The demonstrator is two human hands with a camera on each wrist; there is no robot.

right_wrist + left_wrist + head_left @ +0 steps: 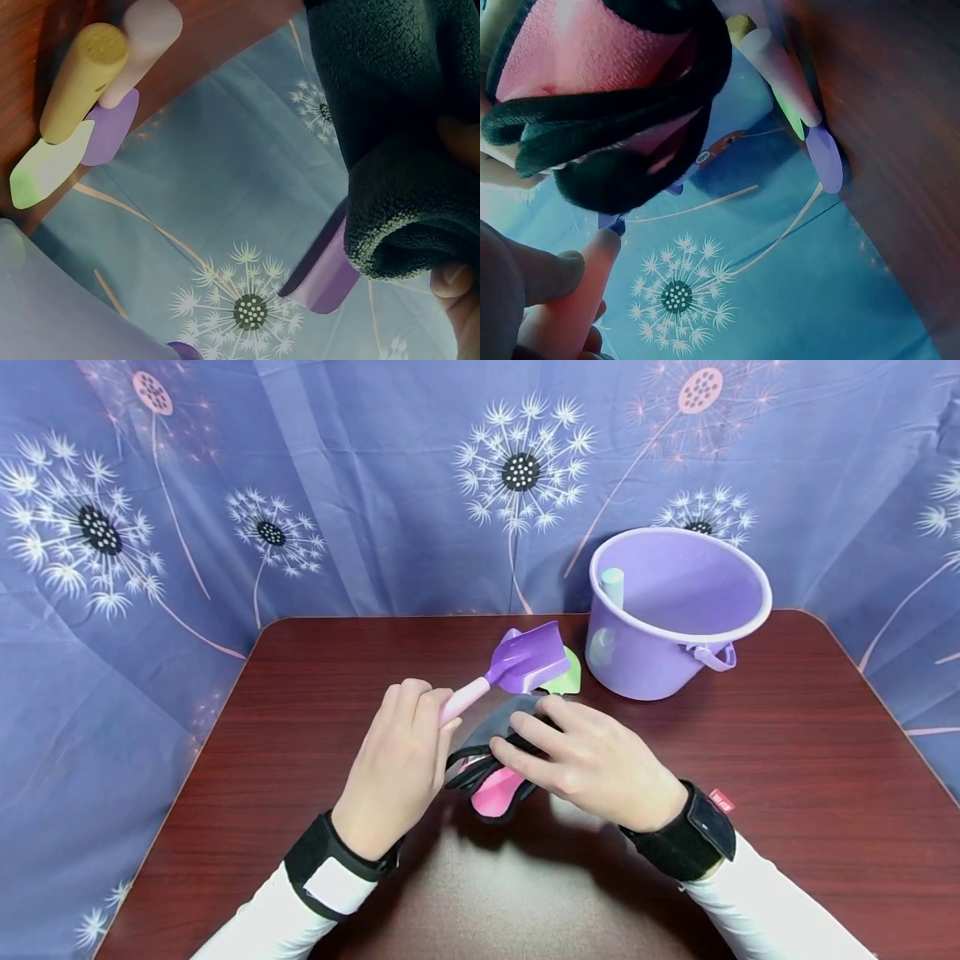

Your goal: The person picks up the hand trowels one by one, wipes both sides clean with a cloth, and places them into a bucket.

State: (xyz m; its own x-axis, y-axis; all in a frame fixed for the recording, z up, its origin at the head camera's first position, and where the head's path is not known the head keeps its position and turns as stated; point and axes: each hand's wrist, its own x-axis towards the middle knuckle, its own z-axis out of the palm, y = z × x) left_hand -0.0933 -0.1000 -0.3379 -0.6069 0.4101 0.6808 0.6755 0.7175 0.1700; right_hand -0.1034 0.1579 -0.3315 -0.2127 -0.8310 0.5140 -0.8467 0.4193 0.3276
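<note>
My left hand [401, 760] grips the pale pink handle of a hand shovel [527, 657], its purple scoop pointing away and to the right. My right hand [588, 756] pinches a folded, fuzzy cloth [497, 793], pink on one face and dark grey on the other, with black edging. This cloth sits just beside the shovel's handle, loosely bunched. In the left wrist view its black-edged folds [592, 161] hang over the top of the handle [570, 300]. Part of the purple scoop [326, 281] shows past the cloth in the right wrist view.
A purple bucket [648, 660] stands at the back right, a pale blue-green handle [612, 587] rising inside it. Behind the shovel lie a green-bladed tool [56, 165] with a yellowish handle and a purple-bladed one [112, 135] with a pale handle. A dandelion-print curtain [375, 510] surrounds the table.
</note>
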